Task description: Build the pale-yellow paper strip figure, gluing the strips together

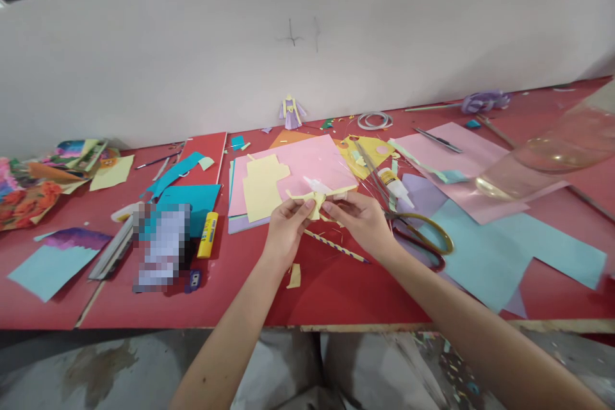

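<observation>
Between my two hands is a small folded strip of pale yellow paper (316, 202), bunched at its middle. My left hand (291, 221) pinches it from the left with thumb and fingers. From the right, my right hand (361, 216) grips the same paper, its thumb near the bunched middle. Just below them a striped pencil (336, 246) lies on the red table. Behind the hands rest a pink sheet (307, 163) and a cut pale yellow sheet (263, 189). Scissors (423, 234) with yellowish handles lie right of my right hand.
A yellow glue stick (207, 235), a purple sharpener (193, 280) and a metal ruler (113, 248) lie left. A white glue bottle (395, 186), light blue paper (485, 250) and a transparent bottle (538, 154) are right. A small paper dress figure (291, 112) leans on the wall.
</observation>
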A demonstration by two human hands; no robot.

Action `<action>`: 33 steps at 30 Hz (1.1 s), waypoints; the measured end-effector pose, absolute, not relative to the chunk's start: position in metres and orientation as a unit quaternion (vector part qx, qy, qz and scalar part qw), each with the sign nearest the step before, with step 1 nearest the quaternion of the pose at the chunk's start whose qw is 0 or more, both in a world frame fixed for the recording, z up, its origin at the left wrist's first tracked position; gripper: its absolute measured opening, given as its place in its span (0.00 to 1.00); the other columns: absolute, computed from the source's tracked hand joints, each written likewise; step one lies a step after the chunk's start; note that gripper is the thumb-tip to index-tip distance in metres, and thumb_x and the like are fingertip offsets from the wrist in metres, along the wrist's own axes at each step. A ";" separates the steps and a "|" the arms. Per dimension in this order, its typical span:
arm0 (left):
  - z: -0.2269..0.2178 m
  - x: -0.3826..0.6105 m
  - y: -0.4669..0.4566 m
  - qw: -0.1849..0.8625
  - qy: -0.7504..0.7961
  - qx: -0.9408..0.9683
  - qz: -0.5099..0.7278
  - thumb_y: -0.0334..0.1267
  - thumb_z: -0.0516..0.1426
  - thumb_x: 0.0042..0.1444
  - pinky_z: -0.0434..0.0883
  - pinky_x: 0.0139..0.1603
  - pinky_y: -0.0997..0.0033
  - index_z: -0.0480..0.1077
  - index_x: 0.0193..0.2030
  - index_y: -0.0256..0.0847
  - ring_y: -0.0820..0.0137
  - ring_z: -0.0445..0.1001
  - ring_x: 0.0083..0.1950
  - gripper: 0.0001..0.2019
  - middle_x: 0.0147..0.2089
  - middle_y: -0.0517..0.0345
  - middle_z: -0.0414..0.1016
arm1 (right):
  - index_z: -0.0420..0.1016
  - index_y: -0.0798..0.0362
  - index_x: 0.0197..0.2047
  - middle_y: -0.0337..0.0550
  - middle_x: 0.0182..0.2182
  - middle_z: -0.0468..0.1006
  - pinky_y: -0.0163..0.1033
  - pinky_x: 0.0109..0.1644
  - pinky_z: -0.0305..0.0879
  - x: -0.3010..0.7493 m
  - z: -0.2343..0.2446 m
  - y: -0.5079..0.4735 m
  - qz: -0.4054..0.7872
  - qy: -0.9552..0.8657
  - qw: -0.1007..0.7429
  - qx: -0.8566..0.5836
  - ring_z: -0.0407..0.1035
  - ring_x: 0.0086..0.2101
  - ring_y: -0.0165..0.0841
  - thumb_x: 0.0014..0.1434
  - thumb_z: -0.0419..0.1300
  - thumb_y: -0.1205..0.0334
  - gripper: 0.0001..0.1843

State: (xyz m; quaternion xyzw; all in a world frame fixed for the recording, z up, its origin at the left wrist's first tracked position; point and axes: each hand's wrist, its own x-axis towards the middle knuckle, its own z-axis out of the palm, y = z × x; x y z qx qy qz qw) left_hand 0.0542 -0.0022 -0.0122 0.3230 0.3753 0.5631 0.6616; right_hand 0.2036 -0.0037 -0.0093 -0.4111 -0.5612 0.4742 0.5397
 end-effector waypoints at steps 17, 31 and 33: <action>-0.014 0.055 -0.006 0.564 0.457 0.444 0.525 0.47 0.65 0.50 0.66 0.37 0.74 0.74 0.30 0.37 0.74 0.70 0.30 0.13 0.27 0.60 0.74 | 0.73 0.54 0.28 0.37 0.23 0.72 0.35 0.30 0.62 0.204 -0.006 -0.002 0.496 -0.541 0.520 -0.436 0.65 0.25 0.28 0.50 0.67 0.49 0.16; -0.011 0.060 -0.008 0.536 0.446 0.429 0.574 0.43 0.66 0.47 0.65 0.38 0.75 0.73 0.28 0.39 0.76 0.68 0.32 0.11 0.28 0.63 0.73 | 0.73 0.54 0.28 0.36 0.24 0.71 0.32 0.26 0.57 0.201 -0.011 0.000 0.584 -0.411 0.574 -0.401 0.63 0.25 0.25 0.47 0.70 0.56 0.13; -0.012 0.060 -0.008 0.549 0.437 0.422 0.574 0.43 0.66 0.48 0.65 0.38 0.75 0.73 0.27 0.39 0.76 0.68 0.31 0.11 0.27 0.63 0.72 | 0.73 0.54 0.29 0.36 0.25 0.71 0.32 0.25 0.57 0.200 -0.010 -0.001 0.589 -0.405 0.575 -0.398 0.63 0.25 0.25 0.46 0.71 0.55 0.14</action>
